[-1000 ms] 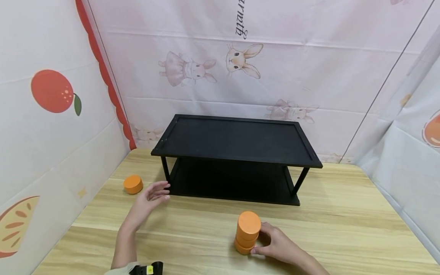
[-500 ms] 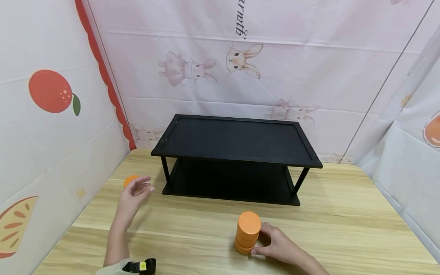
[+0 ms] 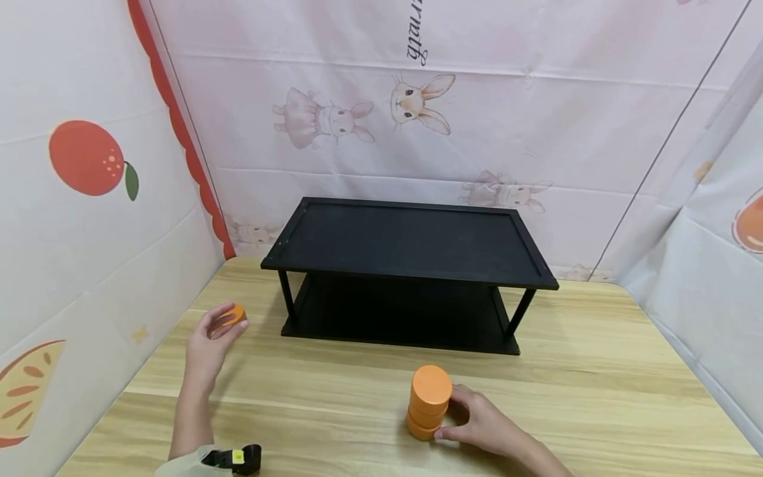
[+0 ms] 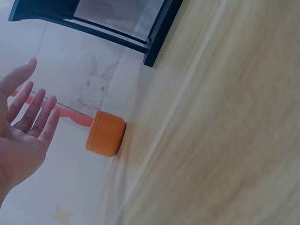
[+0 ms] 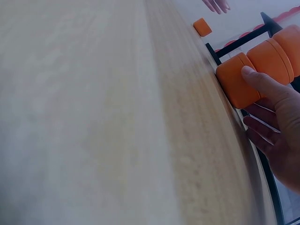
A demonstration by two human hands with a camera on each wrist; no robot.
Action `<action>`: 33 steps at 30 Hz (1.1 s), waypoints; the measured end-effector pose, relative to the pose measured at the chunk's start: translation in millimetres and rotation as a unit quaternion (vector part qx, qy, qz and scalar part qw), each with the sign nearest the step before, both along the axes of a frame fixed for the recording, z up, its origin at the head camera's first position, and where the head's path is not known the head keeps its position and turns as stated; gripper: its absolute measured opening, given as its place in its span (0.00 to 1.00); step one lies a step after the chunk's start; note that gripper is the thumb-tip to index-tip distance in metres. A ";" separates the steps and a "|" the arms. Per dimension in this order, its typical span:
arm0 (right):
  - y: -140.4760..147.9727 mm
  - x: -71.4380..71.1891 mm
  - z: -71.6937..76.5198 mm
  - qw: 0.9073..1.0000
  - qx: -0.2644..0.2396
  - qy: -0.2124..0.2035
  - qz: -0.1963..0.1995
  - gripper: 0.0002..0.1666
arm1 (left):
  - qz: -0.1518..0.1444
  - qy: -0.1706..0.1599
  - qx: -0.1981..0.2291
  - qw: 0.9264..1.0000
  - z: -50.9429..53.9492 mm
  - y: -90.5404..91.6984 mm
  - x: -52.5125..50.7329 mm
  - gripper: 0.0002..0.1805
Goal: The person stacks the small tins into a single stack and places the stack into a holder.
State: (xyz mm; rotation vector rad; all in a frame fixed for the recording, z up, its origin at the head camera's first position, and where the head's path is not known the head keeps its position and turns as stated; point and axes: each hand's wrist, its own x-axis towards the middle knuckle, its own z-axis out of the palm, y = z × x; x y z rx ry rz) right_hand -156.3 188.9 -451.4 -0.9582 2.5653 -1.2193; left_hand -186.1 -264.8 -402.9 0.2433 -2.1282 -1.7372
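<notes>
A stack of several orange round blocks (image 3: 430,397) stands upright on the wooden table. My right hand (image 3: 485,425) grips it low from the right; in the right wrist view the thumb of this hand (image 5: 287,133) lies on the bottom block (image 5: 236,82), the fingers partly behind it. At the left, a single orange block (image 3: 239,313) is partly covered by my left hand (image 3: 205,348) in the head view. The left wrist view shows that hand (image 4: 23,136) with spread, relaxed fingers, a gap between them and the block (image 4: 107,134).
A black two-level rack (image 3: 411,238) stands at the back middle of the table (image 3: 334,411), its lower board (image 3: 399,315) near the table surface. Printed cloth (image 3: 357,152) hangs behind the table and on both sides.
My left hand has moved left from the rack's front left corner to the single orange block. The right hand and the stack have stayed where they were.
</notes>
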 end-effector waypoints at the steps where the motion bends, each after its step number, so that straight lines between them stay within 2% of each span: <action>1: -0.1 0.0 0.0 1.000 -0.001 0.002 0.000 0.31 | 0.003 0.002 0.003 1.000 -0.2 -0.7 -0.2 0.30; 7: -1.0 0.2 -1.0 1.000 -0.008 -0.005 0.005 0.31 | 0.032 0.000 0.013 0.999 -3.7 -5.6 -3.0 0.29; 17: -1.7 1.0 1.5 1.000 -0.014 -0.003 0.008 0.30 | 0.064 -0.041 0.006 0.997 -4.2 -14.5 -13.4 0.30; 22: -1.5 1.2 1.7 1.000 -0.007 -0.010 0.006 0.31 | 0.084 -0.045 0.011 0.995 -5.8 -18.7 -16.8 0.31; 29: -1.5 0.3 0.4 1.000 -0.009 0.002 0.010 0.30 | 0.088 -0.047 0.010 0.995 -10.3 -23.0 -19.5 0.34; 33: -1.6 0.1 0.2 1.000 -0.011 0.005 0.012 0.30 | 0.097 -0.059 0.020 0.993 -13.2 -25.2 -21.3 0.36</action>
